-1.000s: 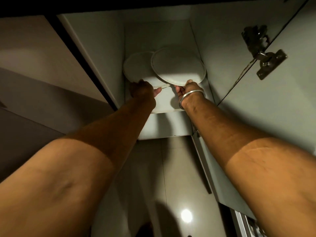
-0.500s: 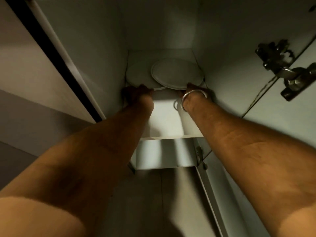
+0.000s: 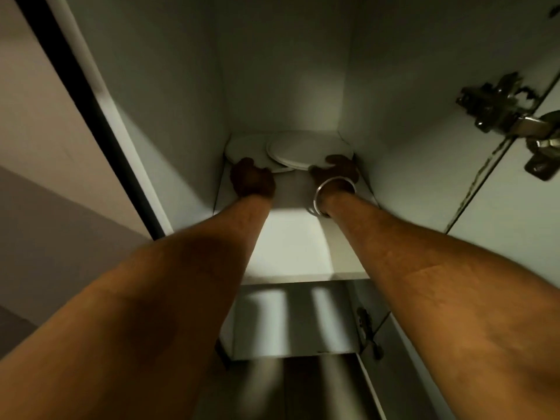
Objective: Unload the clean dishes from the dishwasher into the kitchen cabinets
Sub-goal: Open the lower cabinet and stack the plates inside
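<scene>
Two white plates lie at the back of a white cabinet shelf (image 3: pixel 291 237). The left plate (image 3: pixel 245 147) sits against the left wall, and the right plate (image 3: pixel 309 148) overlaps its edge. My left hand (image 3: pixel 251 180) grips the near rim of the left plate. My right hand (image 3: pixel 336 172), with a metal bangle on the wrist, grips the near rim of the right plate. My fingertips are hidden under the rims in the dark.
The cabinet's side walls stand close on both sides. Its open door hangs at the right with a metal hinge (image 3: pixel 512 113). A second hinge (image 3: pixel 365 325) sits lower down. A dark-edged neighbouring cabinet door (image 3: pixel 75 95) is at the left.
Both hands have pushed the plates deeper onto the shelf toward the back wall, and the plates have come down flatter. My view has moved closer and tilted upward.
</scene>
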Tool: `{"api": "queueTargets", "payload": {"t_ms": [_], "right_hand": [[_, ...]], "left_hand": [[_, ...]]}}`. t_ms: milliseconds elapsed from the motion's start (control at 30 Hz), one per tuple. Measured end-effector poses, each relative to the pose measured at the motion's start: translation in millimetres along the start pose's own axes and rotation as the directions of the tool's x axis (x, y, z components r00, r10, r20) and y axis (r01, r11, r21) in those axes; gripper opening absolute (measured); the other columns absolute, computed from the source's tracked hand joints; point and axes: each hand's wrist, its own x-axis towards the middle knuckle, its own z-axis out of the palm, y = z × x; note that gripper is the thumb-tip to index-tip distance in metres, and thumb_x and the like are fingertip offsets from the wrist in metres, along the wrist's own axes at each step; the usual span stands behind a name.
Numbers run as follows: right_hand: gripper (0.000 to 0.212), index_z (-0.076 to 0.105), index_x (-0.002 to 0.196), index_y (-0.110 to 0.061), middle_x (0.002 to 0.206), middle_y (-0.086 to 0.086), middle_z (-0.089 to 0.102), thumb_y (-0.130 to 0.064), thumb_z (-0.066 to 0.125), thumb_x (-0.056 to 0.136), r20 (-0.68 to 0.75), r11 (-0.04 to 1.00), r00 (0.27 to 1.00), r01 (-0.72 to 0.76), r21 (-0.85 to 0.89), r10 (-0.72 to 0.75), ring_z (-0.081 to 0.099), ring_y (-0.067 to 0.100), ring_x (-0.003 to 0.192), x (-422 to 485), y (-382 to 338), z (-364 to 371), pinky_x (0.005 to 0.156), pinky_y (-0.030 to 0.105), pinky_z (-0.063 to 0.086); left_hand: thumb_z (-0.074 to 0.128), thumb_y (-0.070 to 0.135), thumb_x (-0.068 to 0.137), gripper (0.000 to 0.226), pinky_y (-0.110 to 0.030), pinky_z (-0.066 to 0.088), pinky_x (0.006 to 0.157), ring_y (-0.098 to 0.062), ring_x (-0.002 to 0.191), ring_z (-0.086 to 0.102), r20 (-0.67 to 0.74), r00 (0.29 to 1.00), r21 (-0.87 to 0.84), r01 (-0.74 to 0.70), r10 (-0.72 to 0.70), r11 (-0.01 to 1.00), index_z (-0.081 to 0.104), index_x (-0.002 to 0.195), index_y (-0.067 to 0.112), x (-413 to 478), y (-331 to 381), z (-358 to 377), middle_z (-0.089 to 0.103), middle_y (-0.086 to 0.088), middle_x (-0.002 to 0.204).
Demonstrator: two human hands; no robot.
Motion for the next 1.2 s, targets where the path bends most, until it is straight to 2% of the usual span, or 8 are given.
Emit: {"api": "queueTargets", "payload": {"t_ms": [100,233,367,500,700,900,1067,1200], "right_hand": [[0.053,0.060,0.128,-0.005,0.135,0.011,0.055,-0.016,0.082,0.080,0.153,0.996,0.987,0.055,-0.066,-0.044,0.053,0.029,0.128,1,-1,2,0.107,0.033,0.043],[0.048,0.061,0.124,-0.010,0.134,0.016,0.052,-0.027,0.080,0.082,0.020,0.974,0.992,0.129,-0.187,-0.128,0.054,0.034,0.123,6,3,8,0.109,0.040,0.042],[0.045,0.058,0.129,-0.009,0.136,0.014,0.054,-0.031,0.069,0.092,0.078,0.901,0.967,0.254,-0.351,-0.243,0.047,0.033,0.130,9,9,9,0.112,0.036,0.034],[0.046,0.060,0.126,-0.013,0.135,0.012,0.056,-0.041,0.067,0.091,0.086,0.874,0.967,0.253,-0.415,-0.239,0.051,0.031,0.128,18,9,10,0.110,0.034,0.034],[0.045,0.061,0.126,-0.013,0.135,0.012,0.056,-0.043,0.065,0.092,0.117,0.848,0.959,0.281,-0.450,-0.256,0.051,0.032,0.129,23,6,10,0.109,0.037,0.038],[0.040,0.064,0.123,-0.015,0.132,0.014,0.057,-0.036,0.070,0.090,0.123,0.850,0.942,0.334,-0.407,-0.312,0.051,0.033,0.127,13,6,6,0.107,0.037,0.041],[0.043,0.064,0.128,-0.015,0.135,0.015,0.052,-0.028,0.071,0.089,0.216,0.771,0.892,0.451,-0.450,-0.396,0.049,0.035,0.129,2,1,3,0.109,0.040,0.042],[0.054,0.056,0.136,-0.016,0.141,0.015,0.043,-0.036,0.070,0.088,0.306,0.653,0.849,0.527,-0.544,-0.431,0.038,0.038,0.133,-10,-4,0,0.109,0.048,0.039]], "left_hand": [[0.067,0.033,0.096,0.056,-0.031,0.023,0.114,-0.036,0.144,0.037,0.132,0.991,0.107,0.013,-0.027,0.994,0.051,0.141,0.004,-6,10,-5,0.046,-0.021,0.151],[0.068,0.031,0.094,0.048,-0.041,0.039,0.108,-0.041,0.134,0.046,0.156,0.985,0.153,0.056,-0.080,0.987,0.057,0.134,0.006,0,17,-3,0.046,-0.023,0.146],[0.066,0.046,0.095,0.059,-0.046,0.035,0.112,-0.043,0.141,0.034,0.140,0.989,0.267,0.005,-0.044,0.964,0.053,0.138,0.008,1,15,0,0.033,-0.024,0.155],[0.059,0.049,0.098,0.062,-0.049,0.031,0.114,-0.042,0.147,0.025,0.155,0.987,0.349,-0.010,-0.047,0.937,0.048,0.143,0.008,4,15,1,0.024,-0.022,0.162],[0.053,0.050,0.099,0.063,-0.050,0.025,0.116,-0.042,0.151,0.018,0.168,0.984,0.391,-0.012,-0.058,0.920,0.045,0.147,0.010,6,15,3,0.022,-0.018,0.163],[0.056,0.054,0.097,0.063,-0.051,0.029,0.114,-0.042,0.146,0.025,0.153,0.988,0.353,-0.050,-0.004,0.934,0.049,0.143,0.011,0,13,0,0.031,-0.018,0.157],[0.055,0.058,0.097,0.067,-0.053,0.031,0.111,-0.045,0.144,0.027,0.146,0.988,0.311,-0.101,0.058,0.945,0.047,0.144,0.012,-3,11,-2,0.030,-0.021,0.158],[0.054,0.054,0.099,0.063,-0.050,0.035,0.113,-0.044,0.143,0.031,0.151,0.979,0.294,-0.176,0.137,0.939,0.049,0.144,0.009,-5,11,-2,0.035,-0.021,0.156]]}}
